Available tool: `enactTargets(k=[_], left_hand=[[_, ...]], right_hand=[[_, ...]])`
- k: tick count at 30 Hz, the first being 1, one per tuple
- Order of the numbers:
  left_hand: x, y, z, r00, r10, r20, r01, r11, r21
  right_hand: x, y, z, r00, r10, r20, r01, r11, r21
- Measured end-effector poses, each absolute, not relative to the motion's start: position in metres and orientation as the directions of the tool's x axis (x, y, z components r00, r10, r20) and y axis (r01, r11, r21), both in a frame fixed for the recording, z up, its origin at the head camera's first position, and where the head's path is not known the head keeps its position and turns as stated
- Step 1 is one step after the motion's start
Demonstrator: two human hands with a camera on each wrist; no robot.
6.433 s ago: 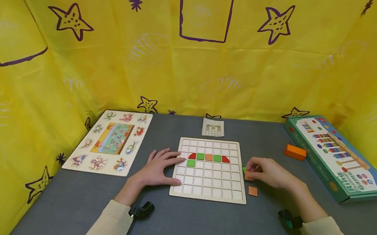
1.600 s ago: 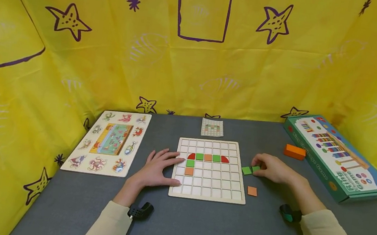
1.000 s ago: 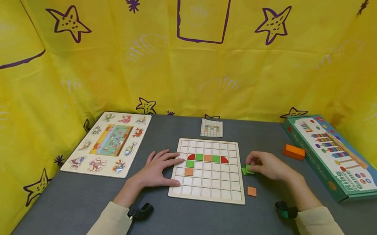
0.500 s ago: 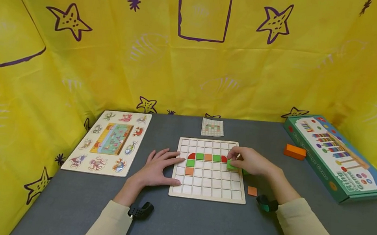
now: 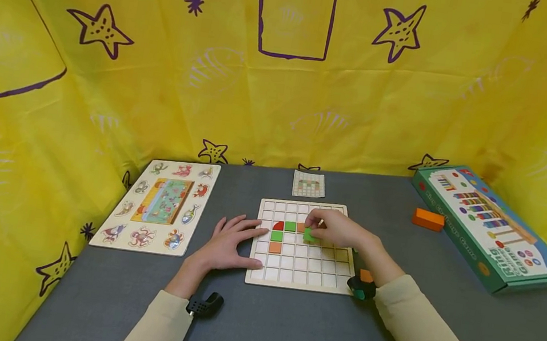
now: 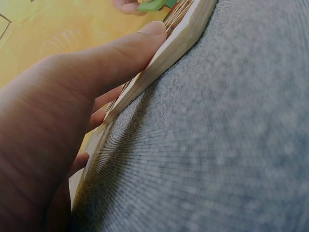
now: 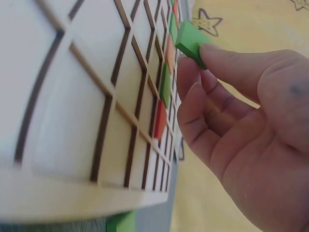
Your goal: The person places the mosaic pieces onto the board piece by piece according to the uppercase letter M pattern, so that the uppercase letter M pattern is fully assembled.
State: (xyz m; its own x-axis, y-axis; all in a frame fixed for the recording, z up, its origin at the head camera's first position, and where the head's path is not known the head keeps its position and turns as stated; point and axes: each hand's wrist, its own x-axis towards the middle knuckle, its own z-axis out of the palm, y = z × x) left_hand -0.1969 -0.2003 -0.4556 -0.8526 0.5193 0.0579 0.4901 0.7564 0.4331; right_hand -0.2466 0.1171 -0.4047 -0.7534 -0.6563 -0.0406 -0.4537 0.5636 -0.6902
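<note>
A wooden grid board [image 5: 298, 279] lies flat in front of me. On it sit a red quarter-circle tile [image 5: 279, 226], a green tile [image 5: 290, 226] and an orange tile [image 5: 301, 227] in one row, with another green tile [image 5: 277, 236] and orange tile [image 5: 275, 247] below at the left. My right hand [image 5: 335, 229] pinches a green square tile [image 7: 191, 42] between thumb and fingers, above the board, and covers the row's right end in the head view. Fingers spread, my left hand [image 5: 229, 248] rests on the board's left edge; its thumb [image 6: 120, 58] touches the rim.
A loose orange tile [image 5: 366, 276], partly behind the right wrist, and a green one [image 7: 123, 222] lie right of the board. Behind it is a printed pattern card [image 5: 309, 185]. A sea-animal puzzle [image 5: 157, 205] lies left; an orange block [image 5: 428, 220] and green game box [image 5: 494, 231] lie right.
An orange tile has joined the board's left column since the earliest frame. My right hand has picked up a green tile beside the board and carried it left over the grid. My left hand stays.
</note>
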Motion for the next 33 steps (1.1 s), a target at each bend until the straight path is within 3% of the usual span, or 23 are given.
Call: enactTargets(k=[18, 33], left_hand=[[-0.199, -0.200, -0.458, -0.851, 0.521, 0.061, 0.493, 0.754, 0.434], [-0.197, -0.201, -0.456, -0.851, 0.522, 0.059, 0.493, 0.755, 0.433]], right_hand=[[-0.247, 0.097, -0.409, -0.767, -0.636, -0.085, -0.450, 0.627, -0.636], [-0.245, 0.110, -0.404, -0.776, -0.629, -0.034, -0.460, 0.603, -0.652]])
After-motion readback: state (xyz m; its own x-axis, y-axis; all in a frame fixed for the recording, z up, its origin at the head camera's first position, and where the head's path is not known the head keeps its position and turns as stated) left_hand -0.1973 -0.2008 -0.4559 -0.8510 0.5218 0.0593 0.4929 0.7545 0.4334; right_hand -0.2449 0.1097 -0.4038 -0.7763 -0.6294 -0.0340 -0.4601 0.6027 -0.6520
